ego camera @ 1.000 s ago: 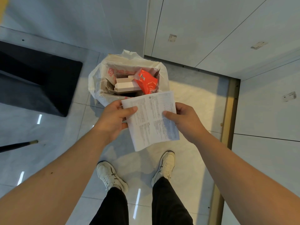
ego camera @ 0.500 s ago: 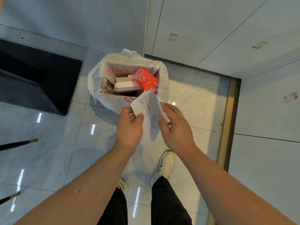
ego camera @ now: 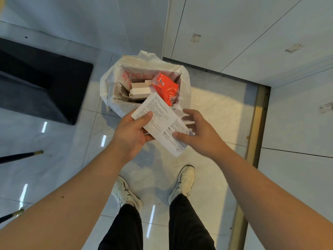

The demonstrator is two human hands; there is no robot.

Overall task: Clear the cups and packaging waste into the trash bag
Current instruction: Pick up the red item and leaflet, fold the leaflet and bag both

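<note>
While left hand pinches folded printed leaflet, right hand spread open; crinkled plastic trash bag beyond.

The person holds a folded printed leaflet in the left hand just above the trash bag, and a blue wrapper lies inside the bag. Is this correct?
Not quite: the head view shows the wrapper in the trash bag is orange, not blue. The left hand holds the leaflet.

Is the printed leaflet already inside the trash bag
No, the leaflet is above the floor just short of the trash bag, pinched in the left hand.
</note>
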